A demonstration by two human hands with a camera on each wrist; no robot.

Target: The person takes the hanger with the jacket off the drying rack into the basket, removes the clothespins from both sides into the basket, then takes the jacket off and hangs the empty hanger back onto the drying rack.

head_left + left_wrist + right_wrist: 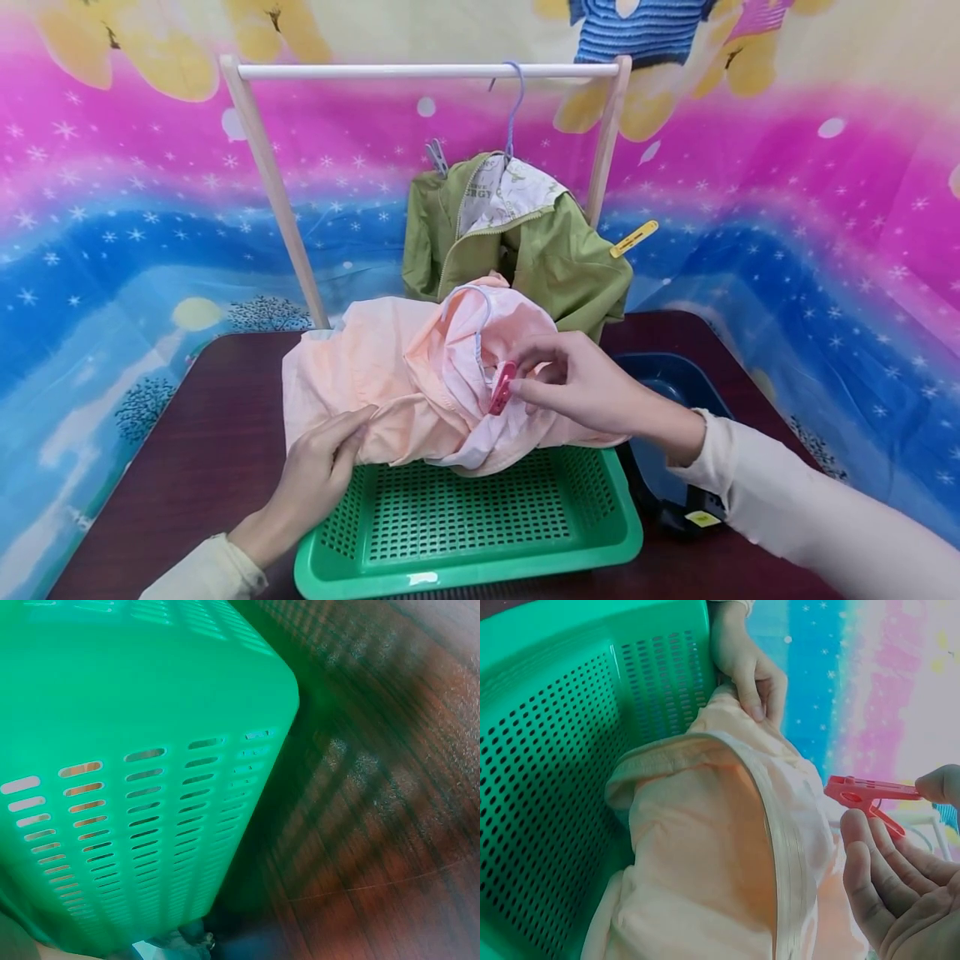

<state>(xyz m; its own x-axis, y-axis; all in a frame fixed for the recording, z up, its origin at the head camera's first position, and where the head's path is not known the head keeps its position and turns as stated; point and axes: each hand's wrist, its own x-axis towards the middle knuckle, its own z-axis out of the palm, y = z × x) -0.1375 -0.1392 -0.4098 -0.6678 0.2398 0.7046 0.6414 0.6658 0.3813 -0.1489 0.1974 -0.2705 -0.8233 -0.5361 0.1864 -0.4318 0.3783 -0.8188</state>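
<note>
A peach-pink zippered jacket (375,350) lies across the far part of a green plastic basket (465,575). My left hand (318,471) pinches the jacket's near left edge; in the right wrist view the same left hand (751,679) grips a bunched part of the cloth. My right hand (573,375) pinches a red clothespin (870,791) between thumb and fingers, above the jacket's collar area. In the right wrist view the clothespin stands apart from the cloth. The left wrist view holds mostly the basket's slotted outer wall (150,697).
Behind, a rack with wooden posts (273,192) and a white bar (375,72) bears a green jacket (562,267) on a purple hanger (513,108). A grey clothespin (437,158) and a yellow clothespin (634,239) are on it. A dark blue tub (660,367) stands right.
</note>
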